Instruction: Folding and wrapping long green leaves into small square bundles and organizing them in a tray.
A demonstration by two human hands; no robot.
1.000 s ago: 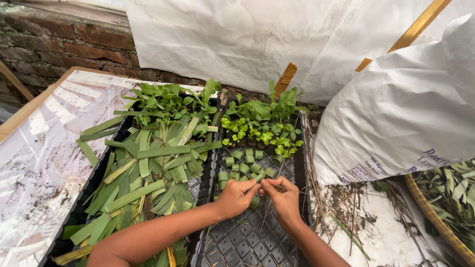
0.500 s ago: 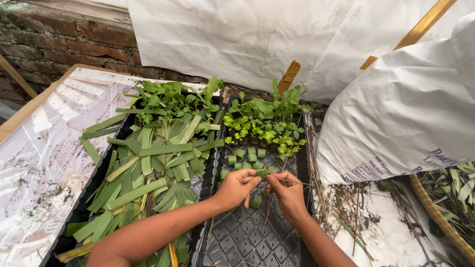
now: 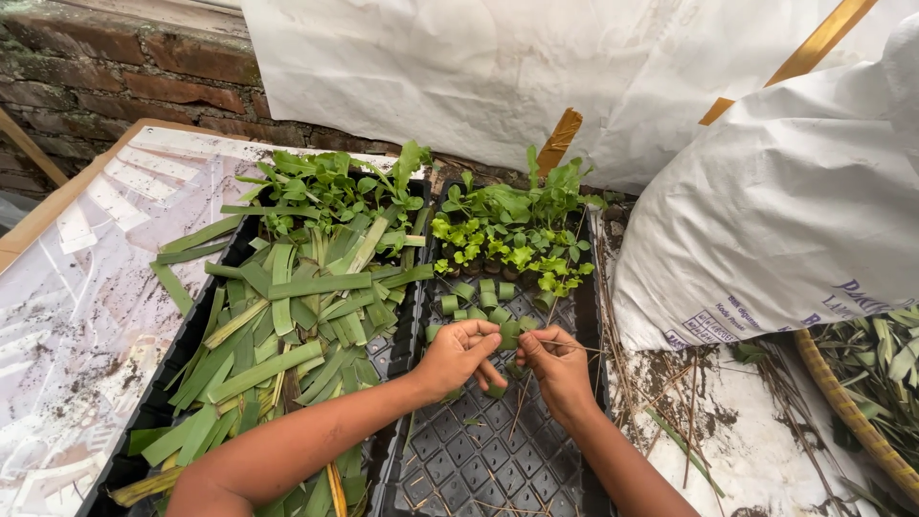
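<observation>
Both hands sit a touch lower and closer together than half a second ago, over the middle of the black cell tray (image 3: 498,469) at lower centre of the frame. Open room lies below them, where the tray's cells are bare apart from a few dry straws; above them the way is crowded by a cluster of small rolled leaf cups (image 3: 479,299) and, beyond, the green seedlings (image 3: 507,239). To the left, a second tray (image 3: 144,431) is heaped with cut leaf strips (image 3: 287,335); to the right, the tray's edge meets a big white sack (image 3: 795,211) and a woven basket rim (image 3: 852,402). The left hand (image 3: 459,354) is curled, fingers pinched on a green leaf roll (image 3: 509,333) held between the two hands. The right hand (image 3: 557,362) is also closed, thumb and fingertips pinching a thin dry stick (image 3: 572,345) that runs level to the right, its near end at the roll. Both forearms rise from the bottom edge, wrists bent inward so the knuckles nearly meet.
</observation>
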